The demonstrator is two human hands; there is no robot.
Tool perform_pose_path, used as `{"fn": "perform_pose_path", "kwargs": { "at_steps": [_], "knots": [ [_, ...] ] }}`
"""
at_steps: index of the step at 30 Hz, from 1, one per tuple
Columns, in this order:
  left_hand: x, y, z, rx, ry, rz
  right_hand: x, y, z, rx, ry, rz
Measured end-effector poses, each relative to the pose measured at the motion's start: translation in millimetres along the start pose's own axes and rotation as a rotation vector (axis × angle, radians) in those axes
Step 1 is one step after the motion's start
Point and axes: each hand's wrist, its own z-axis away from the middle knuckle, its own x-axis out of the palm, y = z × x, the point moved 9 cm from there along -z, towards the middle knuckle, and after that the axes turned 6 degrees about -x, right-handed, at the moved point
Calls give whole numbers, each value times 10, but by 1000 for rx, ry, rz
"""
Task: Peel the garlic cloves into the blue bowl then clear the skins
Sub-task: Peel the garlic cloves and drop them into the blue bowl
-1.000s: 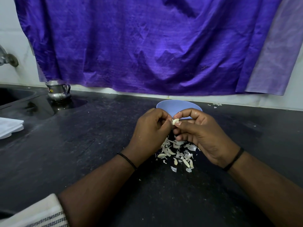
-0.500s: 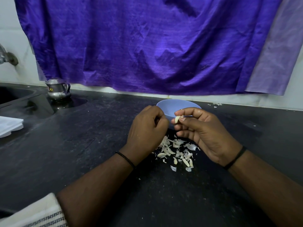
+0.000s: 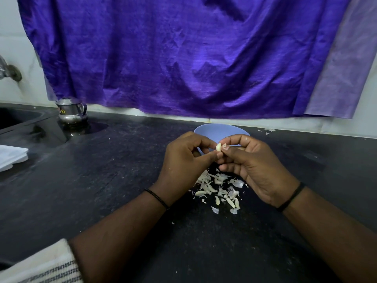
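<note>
A pale garlic clove (image 3: 218,147) is pinched between the fingertips of both hands, just in front of the blue bowl (image 3: 212,130). My left hand (image 3: 183,162) holds it from the left with thumb and curled fingers. My right hand (image 3: 253,166) pinches its right end, where a bit of skin sticks out. Below the hands, a heap of garlic skins and cloves (image 3: 218,189) lies on the black counter (image 3: 102,180). The bowl's inside is mostly hidden behind my hands.
A small steel jug (image 3: 71,111) stands at the back left beside a sink (image 3: 14,117). A white folded cloth (image 3: 10,158) lies at the left edge. A purple curtain (image 3: 183,58) hangs behind the bowl. Skin scraps (image 3: 268,130) lie near the back wall.
My hands parted half a second ago, with the clove in the right hand. Now the left hand has come back and both pinch the clove again.
</note>
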Motion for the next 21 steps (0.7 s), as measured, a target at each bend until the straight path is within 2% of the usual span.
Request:
{"fn": "perform_pose_path", "kwargs": {
  "at_steps": [9, 21],
  "knots": [
    [-63, 117, 23, 176, 75, -83, -1, -118, 12, -125, -21, 211],
    [25, 125, 42, 195, 19, -169, -42, -146, -7, -174, 25, 239]
  ]
}}
